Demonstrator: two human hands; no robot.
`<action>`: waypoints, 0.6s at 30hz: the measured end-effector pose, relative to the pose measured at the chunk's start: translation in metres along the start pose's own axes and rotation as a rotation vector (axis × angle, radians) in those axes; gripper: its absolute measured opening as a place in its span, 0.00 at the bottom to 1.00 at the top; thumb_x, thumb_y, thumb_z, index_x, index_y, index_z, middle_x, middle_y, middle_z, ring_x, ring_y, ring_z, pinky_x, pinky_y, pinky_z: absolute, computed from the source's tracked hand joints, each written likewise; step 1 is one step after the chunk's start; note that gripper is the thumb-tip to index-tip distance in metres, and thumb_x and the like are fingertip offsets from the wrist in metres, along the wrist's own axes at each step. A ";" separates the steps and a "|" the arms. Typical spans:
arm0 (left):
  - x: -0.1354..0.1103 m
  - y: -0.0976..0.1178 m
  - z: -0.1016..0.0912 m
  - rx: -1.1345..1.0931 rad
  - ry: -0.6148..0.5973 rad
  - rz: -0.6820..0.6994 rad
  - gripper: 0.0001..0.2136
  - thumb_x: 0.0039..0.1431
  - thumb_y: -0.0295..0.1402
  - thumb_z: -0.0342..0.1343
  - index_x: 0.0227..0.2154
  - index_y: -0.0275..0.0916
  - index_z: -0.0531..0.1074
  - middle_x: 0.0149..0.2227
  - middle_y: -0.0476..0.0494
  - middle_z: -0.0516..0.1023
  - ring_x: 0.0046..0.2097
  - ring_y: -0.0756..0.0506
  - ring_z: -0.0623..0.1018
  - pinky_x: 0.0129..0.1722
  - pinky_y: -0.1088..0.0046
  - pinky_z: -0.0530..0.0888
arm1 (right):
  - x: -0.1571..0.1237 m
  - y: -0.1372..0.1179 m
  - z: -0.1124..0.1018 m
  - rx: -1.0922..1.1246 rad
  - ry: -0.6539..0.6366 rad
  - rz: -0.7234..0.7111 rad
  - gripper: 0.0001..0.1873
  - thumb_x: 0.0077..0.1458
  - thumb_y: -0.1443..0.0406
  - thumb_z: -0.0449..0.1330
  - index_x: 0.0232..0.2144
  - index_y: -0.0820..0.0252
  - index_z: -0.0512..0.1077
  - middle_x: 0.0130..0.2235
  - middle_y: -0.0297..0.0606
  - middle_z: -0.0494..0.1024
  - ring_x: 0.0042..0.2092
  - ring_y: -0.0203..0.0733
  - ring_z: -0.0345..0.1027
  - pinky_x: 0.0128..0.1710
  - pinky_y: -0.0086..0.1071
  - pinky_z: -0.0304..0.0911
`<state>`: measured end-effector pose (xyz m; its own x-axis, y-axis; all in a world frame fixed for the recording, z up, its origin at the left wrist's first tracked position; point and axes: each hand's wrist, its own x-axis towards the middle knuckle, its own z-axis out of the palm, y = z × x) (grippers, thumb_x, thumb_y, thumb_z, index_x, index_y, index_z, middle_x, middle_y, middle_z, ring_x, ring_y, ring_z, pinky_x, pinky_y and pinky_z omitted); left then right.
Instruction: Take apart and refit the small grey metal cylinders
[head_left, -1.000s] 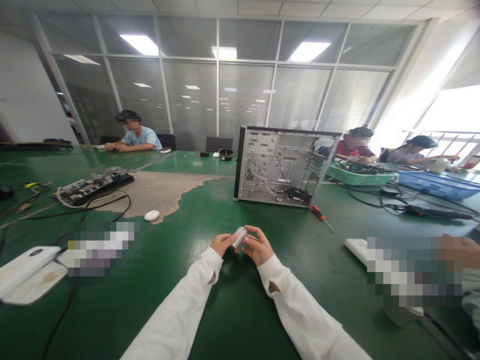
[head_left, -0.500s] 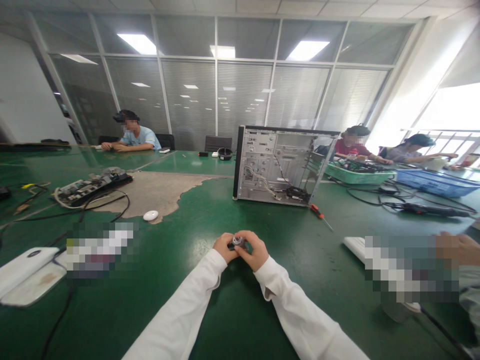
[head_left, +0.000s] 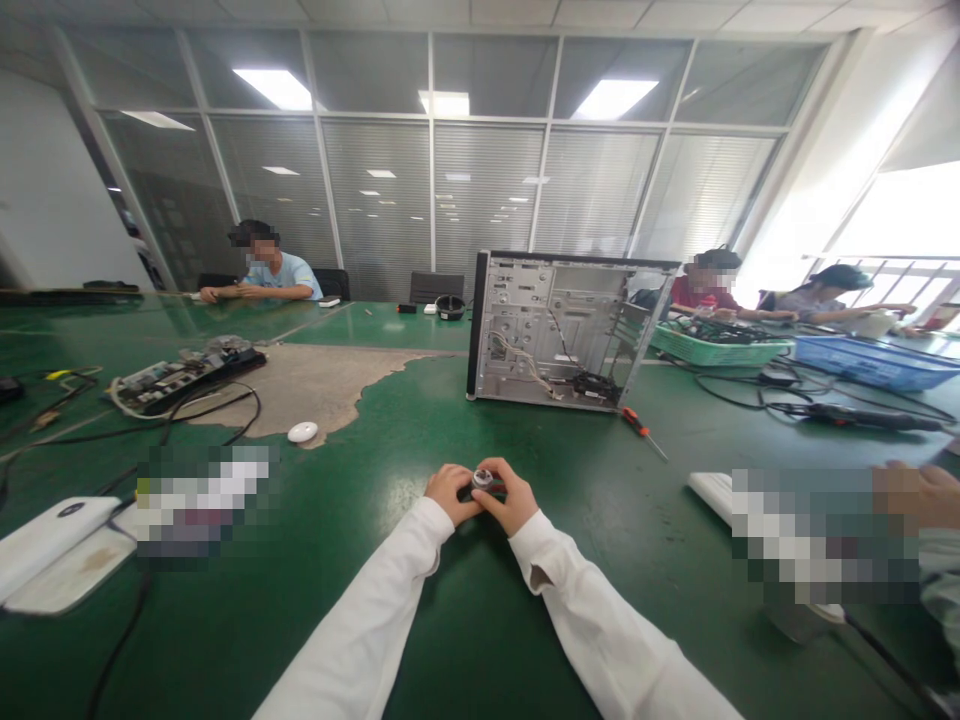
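Observation:
Out in front of me, just above or on the green table, my two hands meet around a small round silver part. Its rim is pale and shiny, with something darker inside; it is too small to name. My right hand is closed on it, thumb in front and fingers curled behind. My left hand presses in from the left, thumb and fingers bent around the part's side. A dark bit shows between the hands, mostly hidden by the fingers. White sleeves cover both my arms.
Beyond my hands stands an open computer case, with an orange-handled screwdriver near its corner. A white round lid and a circuit board lie left. Green basket and blue basket stand right; other people sit around.
The round part has shifted slightly right and turned between my fingers, so its top looks different. My hands have otherwise barely moved.

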<state>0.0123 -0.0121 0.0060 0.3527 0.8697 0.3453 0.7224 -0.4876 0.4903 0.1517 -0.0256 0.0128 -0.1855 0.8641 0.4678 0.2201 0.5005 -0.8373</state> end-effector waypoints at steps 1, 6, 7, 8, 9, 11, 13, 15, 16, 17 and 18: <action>0.000 0.000 0.000 0.008 -0.017 -0.015 0.15 0.39 0.39 0.53 0.32 0.41 0.70 0.35 0.45 0.71 0.42 0.42 0.65 0.40 0.65 0.63 | 0.000 0.003 0.001 0.016 0.017 0.023 0.18 0.35 0.67 0.57 0.34 0.54 0.63 0.32 0.33 0.68 0.34 0.37 0.62 0.31 0.31 0.61; 0.000 0.001 0.001 0.018 -0.025 -0.043 0.17 0.39 0.42 0.53 0.34 0.41 0.69 0.37 0.45 0.70 0.43 0.42 0.64 0.41 0.65 0.61 | 0.004 0.018 0.005 0.179 0.066 0.142 0.26 0.33 0.62 0.59 0.40 0.55 0.60 0.32 0.34 0.69 0.34 0.37 0.63 0.32 0.32 0.61; 0.000 0.001 0.001 0.016 -0.019 -0.041 0.17 0.39 0.43 0.53 0.34 0.41 0.69 0.37 0.44 0.70 0.43 0.42 0.64 0.41 0.65 0.61 | 0.005 0.020 0.004 0.242 0.079 0.187 0.25 0.35 0.59 0.58 0.40 0.56 0.60 0.31 0.35 0.69 0.34 0.37 0.63 0.31 0.31 0.61; 0.000 0.000 0.001 0.013 -0.013 -0.038 0.18 0.39 0.43 0.53 0.34 0.40 0.68 0.37 0.44 0.70 0.43 0.42 0.64 0.41 0.65 0.61 | 0.006 0.021 0.002 0.307 0.093 0.234 0.24 0.37 0.57 0.56 0.39 0.56 0.60 0.31 0.36 0.69 0.34 0.38 0.63 0.29 0.31 0.61; 0.000 -0.001 0.001 0.010 -0.007 -0.035 0.19 0.38 0.43 0.54 0.34 0.39 0.68 0.37 0.43 0.69 0.43 0.42 0.64 0.41 0.65 0.61 | 0.008 0.023 0.000 0.367 0.105 0.281 0.23 0.38 0.55 0.55 0.38 0.57 0.61 0.31 0.37 0.69 0.34 0.38 0.64 0.28 0.30 0.61; 0.001 -0.002 0.000 -0.002 0.010 -0.029 0.19 0.38 0.42 0.55 0.34 0.38 0.68 0.37 0.42 0.70 0.42 0.42 0.65 0.41 0.66 0.61 | 0.010 0.024 -0.005 0.455 0.113 0.358 0.22 0.40 0.52 0.53 0.37 0.59 0.61 0.31 0.38 0.69 0.34 0.38 0.64 0.25 0.29 0.61; 0.001 -0.004 0.000 -0.030 0.032 -0.024 0.18 0.38 0.39 0.55 0.35 0.36 0.67 0.36 0.42 0.70 0.41 0.43 0.65 0.41 0.67 0.61 | 0.011 0.024 -0.009 0.495 0.111 0.401 0.21 0.41 0.52 0.52 0.35 0.60 0.62 0.31 0.39 0.70 0.34 0.38 0.64 0.25 0.28 0.61; 0.001 -0.004 -0.001 -0.061 0.049 -0.029 0.17 0.38 0.37 0.56 0.34 0.37 0.66 0.36 0.43 0.70 0.40 0.44 0.66 0.40 0.67 0.62 | 0.011 0.024 -0.011 0.503 0.109 0.416 0.21 0.41 0.52 0.53 0.33 0.61 0.63 0.31 0.39 0.70 0.32 0.37 0.64 0.24 0.28 0.61; 0.001 -0.004 -0.001 -0.072 0.054 -0.034 0.17 0.38 0.36 0.56 0.34 0.37 0.66 0.35 0.43 0.69 0.40 0.44 0.66 0.40 0.68 0.62 | 0.011 0.025 -0.011 0.502 0.109 0.417 0.20 0.40 0.52 0.53 0.32 0.61 0.64 0.30 0.39 0.70 0.32 0.36 0.64 0.24 0.27 0.61; 0.001 -0.003 -0.002 -0.077 0.055 -0.040 0.16 0.37 0.35 0.56 0.33 0.37 0.66 0.35 0.44 0.69 0.40 0.44 0.66 0.40 0.68 0.62 | 0.011 0.025 -0.010 0.500 0.114 0.419 0.21 0.39 0.52 0.54 0.32 0.61 0.64 0.30 0.38 0.70 0.31 0.36 0.64 0.24 0.27 0.60; 0.000 -0.003 -0.002 -0.078 0.057 -0.045 0.16 0.37 0.35 0.56 0.33 0.37 0.66 0.35 0.44 0.69 0.39 0.44 0.66 0.39 0.68 0.63 | 0.011 0.026 -0.009 0.499 0.122 0.424 0.21 0.38 0.52 0.54 0.31 0.61 0.65 0.29 0.38 0.71 0.30 0.36 0.65 0.23 0.26 0.60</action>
<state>0.0092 -0.0107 0.0065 0.2849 0.8860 0.3659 0.6873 -0.4549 0.5663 0.1639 -0.0025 -0.0011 -0.0640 0.9953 0.0728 -0.2250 0.0567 -0.9727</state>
